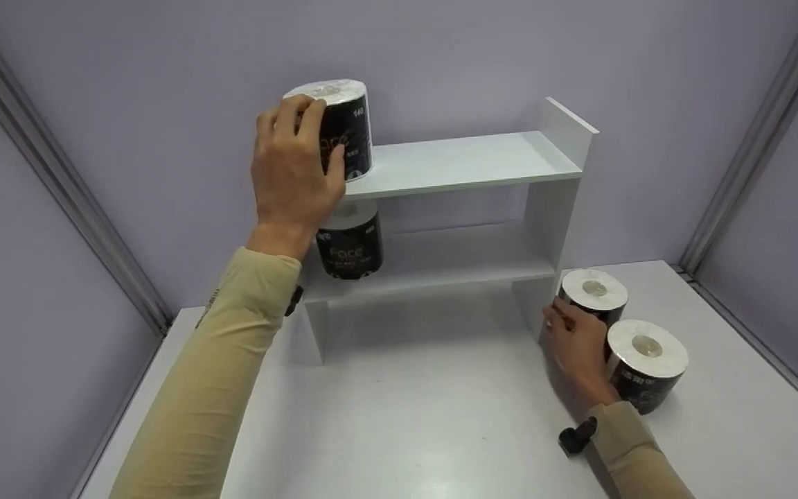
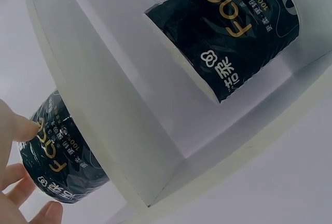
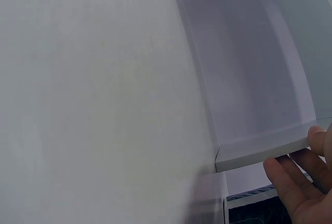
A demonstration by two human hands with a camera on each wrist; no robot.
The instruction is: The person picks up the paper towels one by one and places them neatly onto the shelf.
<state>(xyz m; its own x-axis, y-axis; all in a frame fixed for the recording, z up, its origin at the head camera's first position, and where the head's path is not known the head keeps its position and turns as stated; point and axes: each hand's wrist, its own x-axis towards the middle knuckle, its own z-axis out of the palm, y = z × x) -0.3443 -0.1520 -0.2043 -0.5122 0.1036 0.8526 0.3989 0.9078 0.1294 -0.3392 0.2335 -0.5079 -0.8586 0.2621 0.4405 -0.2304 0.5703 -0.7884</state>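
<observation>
- The left arm (image 1: 229, 357) reaches up high. The left hand (image 1: 291, 156) has its fingers and thumb curved round the top roll (image 1: 354, 135).
- The top roll is upright at the left end of the shelf (image 1: 461, 166), by the top board. I cannot tell if it bears its weight there.
- The right arm (image 1: 638, 450) is low. The right hand (image 1: 579, 343) pinches the shelf's right side, thumb on one face, fingers on the other.
- The left hand hides part of the top roll, and its sleeve covers the shelf's left side.
- Both wrist views cut off their hands.
- The low roll (image 1: 350, 249) is one board down, its top partly hidden.
- The back roll (image 1: 610, 294) and front roll (image 1: 669, 357) stand on the table (image 1: 413, 423), close by the right hand.
</observation>
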